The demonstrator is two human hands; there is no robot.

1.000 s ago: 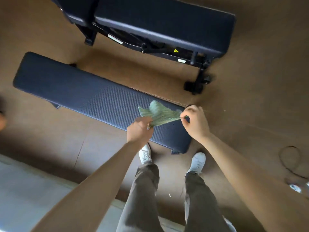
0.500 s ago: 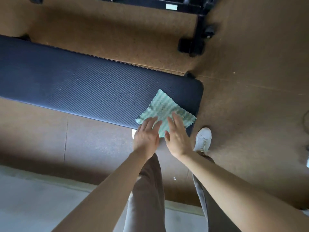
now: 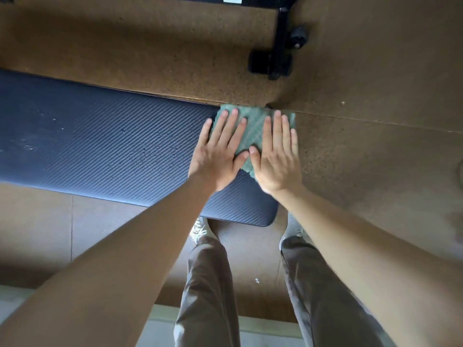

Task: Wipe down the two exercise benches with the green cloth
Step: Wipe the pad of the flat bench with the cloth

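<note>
Green and limp, the cloth [image 3: 253,131] lies spread at the far right end of the ribbed worktop [image 3: 100,146], the left hand [image 3: 220,151] and right hand [image 3: 278,156] pressing it flat-fingered, each grip released, so light it likely bunches unless pinned broadly.

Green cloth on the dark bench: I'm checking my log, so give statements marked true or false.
The left hand and the right hand lie flat, fingers straight, on the green ribbed cloth. True.
The cloth lies at the left end of the dark blue ribbed bench pad. False: at its right end, by the far edge.
The right hand pinches a cloth corner up. False: it presses flat.
A black metal frame foot stands on the brown floor beyond the bench pad. True.
</note>
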